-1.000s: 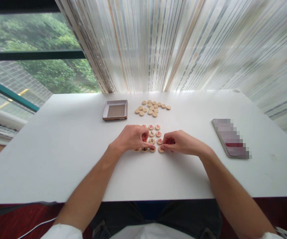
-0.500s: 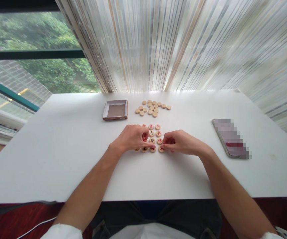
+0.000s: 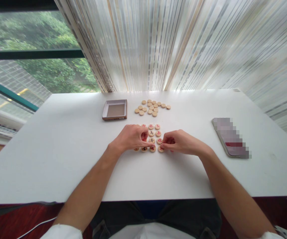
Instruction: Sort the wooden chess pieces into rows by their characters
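Round wooden Chinese chess pieces, marked with red and black characters, lie face up in a grid of rows before me. My left hand (image 3: 135, 137) arches over the grid's left part and hides several pieces. Its fingers curl down while the thumb stretches apart, its tip on a red-marked piece (image 3: 152, 149) in the nearest row. At that row's right end, my right hand (image 3: 177, 142) has its fingertips closed at the edge of the corner piece (image 3: 160, 149). Uncovered between the hands are a black-marked piece (image 3: 151, 141) and a red-marked piece (image 3: 159, 141).
Behind the grid, several blank-side-up pieces (image 3: 151, 108) lie scattered. A shallow open box (image 3: 115, 110) is at their left. To the right rests a phone (image 3: 229, 141), partly pixelated. The white table (image 3: 71, 142) meets a striped curtain (image 3: 143, 46) and a window at the back.
Both hands keep nearly the same pose and place. The whole view has shifted very slightly; no piece has visibly moved within the grid.
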Available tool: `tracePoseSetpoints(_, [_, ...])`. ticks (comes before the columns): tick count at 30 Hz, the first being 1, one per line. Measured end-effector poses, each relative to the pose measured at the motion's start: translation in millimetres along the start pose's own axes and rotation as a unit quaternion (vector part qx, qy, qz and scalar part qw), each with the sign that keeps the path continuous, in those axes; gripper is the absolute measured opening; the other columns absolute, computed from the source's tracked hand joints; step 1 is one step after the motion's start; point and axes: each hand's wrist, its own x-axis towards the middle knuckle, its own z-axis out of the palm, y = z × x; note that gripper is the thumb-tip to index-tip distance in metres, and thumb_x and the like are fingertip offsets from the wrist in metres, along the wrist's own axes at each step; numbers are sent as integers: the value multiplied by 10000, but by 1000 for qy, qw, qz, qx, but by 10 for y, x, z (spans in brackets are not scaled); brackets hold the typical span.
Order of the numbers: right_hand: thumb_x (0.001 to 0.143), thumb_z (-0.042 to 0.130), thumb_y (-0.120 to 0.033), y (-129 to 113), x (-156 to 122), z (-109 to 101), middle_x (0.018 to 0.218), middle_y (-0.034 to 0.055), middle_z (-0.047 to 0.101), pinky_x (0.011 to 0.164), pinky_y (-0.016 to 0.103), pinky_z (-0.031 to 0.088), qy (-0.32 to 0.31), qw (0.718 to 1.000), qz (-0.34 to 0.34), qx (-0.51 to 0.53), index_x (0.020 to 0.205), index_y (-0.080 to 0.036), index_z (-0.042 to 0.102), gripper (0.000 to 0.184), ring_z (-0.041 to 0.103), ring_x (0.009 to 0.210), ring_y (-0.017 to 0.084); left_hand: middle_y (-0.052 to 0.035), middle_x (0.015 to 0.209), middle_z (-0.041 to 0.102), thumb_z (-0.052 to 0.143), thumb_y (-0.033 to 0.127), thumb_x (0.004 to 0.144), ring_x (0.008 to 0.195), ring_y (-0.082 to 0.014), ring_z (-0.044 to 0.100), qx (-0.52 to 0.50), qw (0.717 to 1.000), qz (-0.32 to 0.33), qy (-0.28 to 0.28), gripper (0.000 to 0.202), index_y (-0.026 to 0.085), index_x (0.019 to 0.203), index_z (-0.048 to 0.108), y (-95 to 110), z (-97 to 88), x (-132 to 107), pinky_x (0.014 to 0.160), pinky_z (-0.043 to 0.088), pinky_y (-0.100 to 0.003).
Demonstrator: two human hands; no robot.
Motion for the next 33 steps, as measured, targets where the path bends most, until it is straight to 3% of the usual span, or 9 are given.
tracePoseSetpoints(9, [849,602,-514,7,-9,-21,648,10,698,540,261,400,-6,1000,12,-10,734,-199,660,340,583,583,157,48,596,594,779,609,631,530,-102,489,-56,998,-17,-25,459,194,674,587,-82,-148,-53,496,287,-227])
tracePoseSetpoints(19, [811,649,-508,25,18,-11,650,2,691,520,256,383,-6,1000,15,-15,739,-205,669,313,568,582,152,45,614,610,814,582,578,536,-114,501,-37,998,-39,-38,454,202,659,578,-63,-172,-48,486,275,-238])
tracePoseSetpoints(28, [836,623,-506,21,6,-7,644,1,689,532,258,399,-7,1000,11,-14,735,-203,651,320,580,583,154,51,598,603,781,652,601,529,-109,491,-51,997,-34,-44,502,201,661,569,-75,-182,-54,488,285,-233])
tracePoseSetpoints(33, [894,554,-515,22,5,-8,624,1,680,539,259,390,23,999,-5,-25,690,-202,609,378,555,553,140,48,560,576,729,643,690,510,-99,459,-49,998,-38,-15,481,190,640,574,-110,-155,-48,488,276,-231])
